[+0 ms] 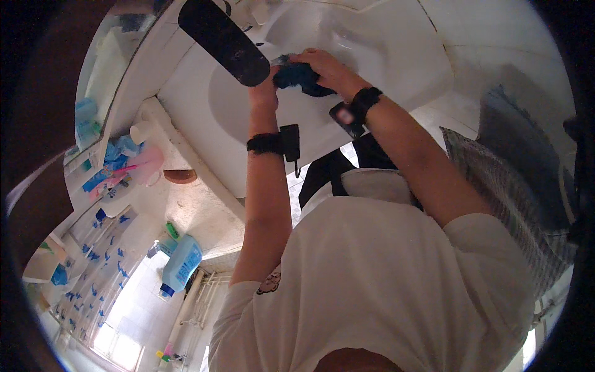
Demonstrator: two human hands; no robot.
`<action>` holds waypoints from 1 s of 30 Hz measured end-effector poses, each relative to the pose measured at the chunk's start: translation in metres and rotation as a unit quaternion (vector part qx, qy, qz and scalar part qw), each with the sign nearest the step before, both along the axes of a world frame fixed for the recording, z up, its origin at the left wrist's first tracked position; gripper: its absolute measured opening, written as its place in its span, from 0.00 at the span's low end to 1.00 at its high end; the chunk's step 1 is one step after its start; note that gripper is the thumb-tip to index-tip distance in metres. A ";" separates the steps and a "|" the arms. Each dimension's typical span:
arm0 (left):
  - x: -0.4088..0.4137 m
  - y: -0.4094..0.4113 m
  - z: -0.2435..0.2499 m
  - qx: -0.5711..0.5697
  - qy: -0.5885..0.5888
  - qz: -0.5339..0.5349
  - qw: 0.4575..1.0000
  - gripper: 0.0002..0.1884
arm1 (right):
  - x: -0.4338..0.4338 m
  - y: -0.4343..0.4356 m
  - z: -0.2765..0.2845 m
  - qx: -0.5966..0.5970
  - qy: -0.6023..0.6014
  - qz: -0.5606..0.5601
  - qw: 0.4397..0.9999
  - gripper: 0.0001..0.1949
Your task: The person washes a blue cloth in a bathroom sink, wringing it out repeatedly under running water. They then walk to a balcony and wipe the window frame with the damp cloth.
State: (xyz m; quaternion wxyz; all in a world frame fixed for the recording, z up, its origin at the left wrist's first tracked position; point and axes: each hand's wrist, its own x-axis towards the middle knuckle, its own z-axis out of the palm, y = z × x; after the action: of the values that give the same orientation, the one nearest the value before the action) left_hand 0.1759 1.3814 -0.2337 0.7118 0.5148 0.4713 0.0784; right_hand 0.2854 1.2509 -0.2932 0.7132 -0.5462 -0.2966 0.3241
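Observation:
A wet-looking dark cloth [297,76] is bunched over the white washbasin [225,102]. My right hand [323,65] grips it from the right, fingers curled over its top. On the other side, my left hand [265,90] reaches the cloth's left end. Its fingers are mostly hidden behind a dark oblong object [225,44] close to the camera, so its grasp is not visible. Each wrist wears a black strap with a small device; the left device [289,142] and the right device [346,118] both hang over the basin's near side.
To the left, a ledge [200,200] carries a pale blue bottle [182,262] with a dark blue cap, and a pink cup [148,165]. A patterned translucent curtain [100,274] hangs beyond. Grey striped fabric [497,186] drapes at the right.

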 end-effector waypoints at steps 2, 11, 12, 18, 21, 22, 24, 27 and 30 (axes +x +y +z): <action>-0.013 0.011 -0.019 -0.171 -0.056 0.080 0.980 0.17 | -0.019 0.015 0.052 -0.007 0.466 -0.066 0.883 0.17; 0.013 -0.024 -0.028 -0.238 -0.119 0.095 0.959 0.17 | -0.022 0.031 0.066 -0.326 -0.221 -0.068 0.916 0.19; 0.019 -0.030 -0.020 -0.171 -0.078 0.095 0.978 0.17 | -0.014 0.031 0.057 -0.357 -0.227 -0.078 0.903 0.19; 0.009 -0.014 -0.033 -0.158 -0.123 0.064 0.978 0.16 | -0.039 0.036 0.057 -0.417 -0.348 -0.009 0.840 0.17; 0.017 -0.027 0.018 -0.126 -0.071 0.108 0.984 0.16 | -0.011 0.025 0.008 -0.399 -0.383 -0.009 0.833 0.15; 0.009 -0.025 0.019 -0.163 -0.101 0.108 0.975 0.23 | -0.013 0.022 0.003 -0.328 -0.132 0.006 0.935 0.13; 0.002 -0.014 0.012 -0.158 -0.089 0.110 0.977 0.19 | -0.016 0.016 -0.010 -0.174 0.210 -0.045 0.961 0.10; -0.019 -0.001 -0.011 -0.203 -0.100 0.135 0.965 0.19 | -0.029 0.021 0.014 -0.149 0.055 -0.062 0.985 0.11; -0.017 -0.007 -0.019 -0.342 -0.185 0.127 0.913 0.19 | -0.044 0.022 0.089 -0.208 -0.069 -0.023 0.975 0.14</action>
State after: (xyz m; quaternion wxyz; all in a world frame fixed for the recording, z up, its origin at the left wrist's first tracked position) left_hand 0.1586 1.3747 -0.2523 0.9028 0.1520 0.3907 0.0960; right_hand 0.2409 1.2733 -0.2038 0.5689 -0.7101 -0.2590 0.3240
